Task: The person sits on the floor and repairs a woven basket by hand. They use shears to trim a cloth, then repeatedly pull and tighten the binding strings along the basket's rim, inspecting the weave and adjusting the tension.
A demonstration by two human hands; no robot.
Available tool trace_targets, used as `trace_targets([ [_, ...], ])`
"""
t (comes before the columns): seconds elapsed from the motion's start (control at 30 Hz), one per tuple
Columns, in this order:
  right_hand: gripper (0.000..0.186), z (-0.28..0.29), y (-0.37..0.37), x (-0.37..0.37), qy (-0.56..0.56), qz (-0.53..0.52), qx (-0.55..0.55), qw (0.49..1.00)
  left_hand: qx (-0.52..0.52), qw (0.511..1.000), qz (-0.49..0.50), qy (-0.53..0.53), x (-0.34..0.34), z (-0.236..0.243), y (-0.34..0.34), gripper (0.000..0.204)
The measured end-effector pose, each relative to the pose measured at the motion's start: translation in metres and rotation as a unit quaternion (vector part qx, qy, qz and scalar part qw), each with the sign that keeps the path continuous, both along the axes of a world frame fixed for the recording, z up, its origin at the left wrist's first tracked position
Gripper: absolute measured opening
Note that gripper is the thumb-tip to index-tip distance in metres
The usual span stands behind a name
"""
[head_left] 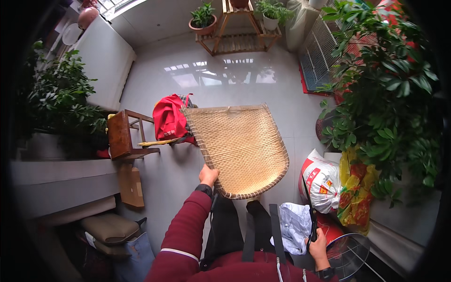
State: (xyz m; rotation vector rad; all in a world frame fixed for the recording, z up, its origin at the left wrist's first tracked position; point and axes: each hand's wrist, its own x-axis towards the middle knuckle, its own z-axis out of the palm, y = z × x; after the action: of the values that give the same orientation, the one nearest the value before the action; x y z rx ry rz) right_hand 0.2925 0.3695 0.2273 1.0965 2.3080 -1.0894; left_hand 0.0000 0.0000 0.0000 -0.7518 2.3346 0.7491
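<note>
My left hand grips the rim of a woven bamboo winnowing basket, its fingers closed round the lower left edge. The basket is held out in front of my legs with its flat, open end away from me, and nothing lies in it. At the lower right, my right hand is closed on the handles of black scissors, whose blades point away from me. Beside the scissors lies a crumpled white cloth; whether they touch is unclear.
A wooden stool and a red bag stand at the left. At the right are a white sack, a yellow-and-red plastic bag, a wire fan guard and a leafy plant. Far off stands a wooden plant stand.
</note>
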Motion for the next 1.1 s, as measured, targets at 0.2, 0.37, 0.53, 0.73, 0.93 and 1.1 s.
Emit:
trace_targets([
  [0.2,0.031,-0.125,-0.034,-0.056,-0.061,-0.137,0.011,0.989,0.002,0.999,-0.027,-0.037,-0.200,-0.214,0.061,0.053],
  [0.37,0.029,-0.180,-0.072,-0.106,-0.216,-0.052,0.047,0.974,0.197,0.979,-0.003,-0.058,-0.295,-0.391,0.082,0.053],
  [0.53,0.048,-0.220,-0.109,-0.152,-0.268,0.006,0.026,0.963,0.274,0.959,0.012,-0.071,-0.352,-0.511,0.109,0.048],
  [0.73,0.042,-0.248,-0.098,-0.195,-0.217,-0.157,-0.097,0.959,0.246,0.964,-0.024,-0.098,-0.377,-0.546,0.077,0.054],
  [0.93,0.032,-0.253,-0.088,-0.268,-0.272,-0.144,-0.045,0.950,0.415,0.867,0.254,-0.112,-0.286,-0.441,-0.030,0.077],
  [1.1,0.032,-0.246,-0.100,-0.345,-0.242,-0.124,-0.057,0.961,0.288,0.691,0.663,-0.017,-0.195,-0.205,-0.192,0.083],
])
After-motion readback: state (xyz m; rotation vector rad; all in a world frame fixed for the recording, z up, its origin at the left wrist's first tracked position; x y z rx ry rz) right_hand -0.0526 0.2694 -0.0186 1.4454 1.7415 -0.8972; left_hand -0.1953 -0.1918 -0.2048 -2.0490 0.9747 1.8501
